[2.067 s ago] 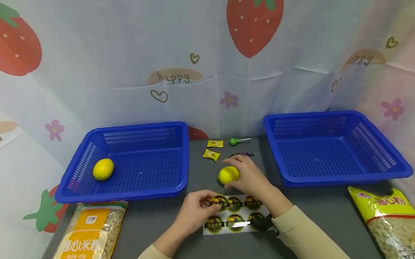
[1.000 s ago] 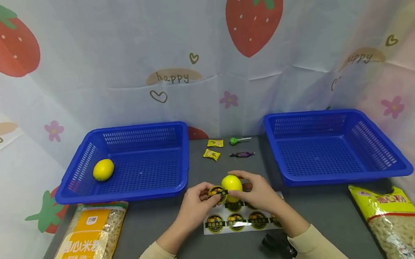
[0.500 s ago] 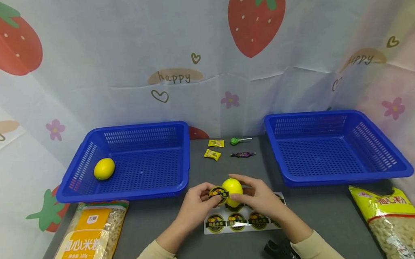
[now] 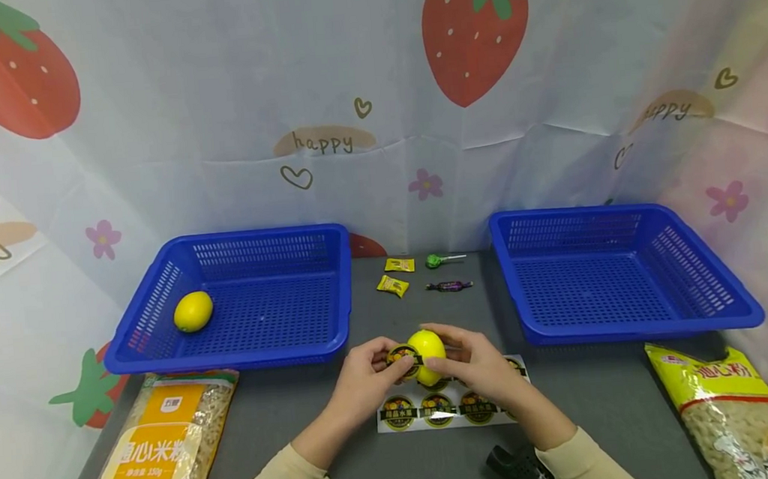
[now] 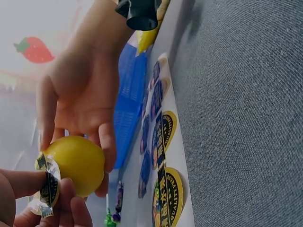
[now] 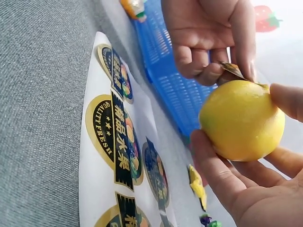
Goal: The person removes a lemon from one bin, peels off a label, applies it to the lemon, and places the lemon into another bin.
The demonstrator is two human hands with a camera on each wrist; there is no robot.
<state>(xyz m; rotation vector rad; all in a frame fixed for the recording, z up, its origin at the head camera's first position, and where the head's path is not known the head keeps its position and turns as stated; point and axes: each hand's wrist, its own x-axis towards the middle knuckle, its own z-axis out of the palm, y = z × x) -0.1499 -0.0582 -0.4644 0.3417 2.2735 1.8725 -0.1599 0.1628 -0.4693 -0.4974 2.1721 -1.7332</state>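
My right hand (image 4: pixel 476 360) grips a yellow lemon (image 4: pixel 428 350) above the sticker sheet (image 4: pixel 455 416); its thumb and fingers are spread round the fruit. Just left of the lemon, my left hand (image 4: pixel 366 376) pinches a round black-and-gold label sticker (image 4: pixel 401 357) between thumb and fingers. In the left wrist view the sticker (image 5: pixel 49 187) stands right at the lemon's side, its edge overlapping the fruit (image 5: pixel 78 165). From the right wrist the sticker (image 6: pixel 234 71) appears edge-on by the lemon's top (image 6: pixel 244 120). The sheet below carries several more of these labels.
A blue basket (image 4: pixel 231 360) at left holds another lemon (image 4: pixel 193 311); a second blue basket (image 4: pixel 641 324) stands at right. Between them lie yellow-wrapped candies (image 4: pixel 393 285), a green lollipop (image 4: pixel 434 261) and a purple-wrapped candy (image 4: pixel 449 286). Food bags (image 4: pixel 150 453) (image 4: pixel 728 400) flank the front.
The right hand has picked up the lemon from the table and brought it nearer, beside the sticker. The left hand has lifted the sticker off the sheet. Lately both hands have barely moved.
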